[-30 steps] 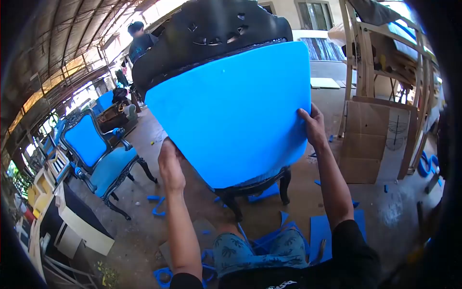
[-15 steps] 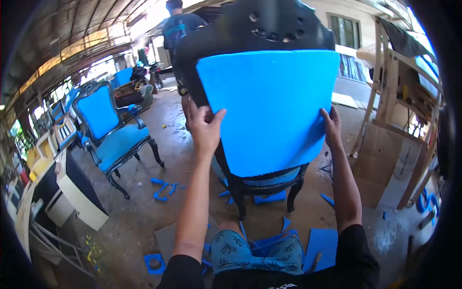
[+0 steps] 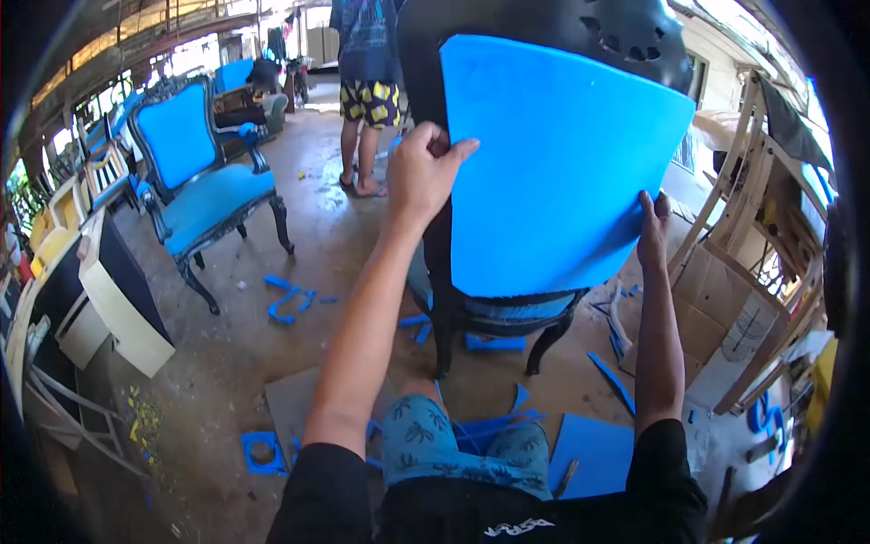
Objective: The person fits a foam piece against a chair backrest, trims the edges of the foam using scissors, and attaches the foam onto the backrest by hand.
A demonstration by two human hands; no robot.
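A blue foam panel (image 3: 553, 172), wide at the top and narrower below, stands before the back of a dark carved chair (image 3: 634, 36). My left hand (image 3: 426, 177) grips its left edge, with the thumb on the front face and the other fingers curled. Lower on the opposite edge, my right hand (image 3: 653, 231) pinches the panel, its fingers partly hidden behind. The panel tilts, its right side lower than its left. It covers most of the chair back; the chair's dark legs (image 3: 442, 344) show underneath.
A dark-framed chair with blue padding (image 3: 208, 204) stands to the left. Blue foam scraps (image 3: 285, 299) and a blue sheet (image 3: 594, 453) lie on the floor. Cardboard (image 3: 725, 308) leans on a wooden frame at right. Another person (image 3: 367, 91) stands behind the chair.
The view has shifted and tilted. The foam panel now leans with its left side higher, and my left hand is higher than my right. Both hands keep their hold.
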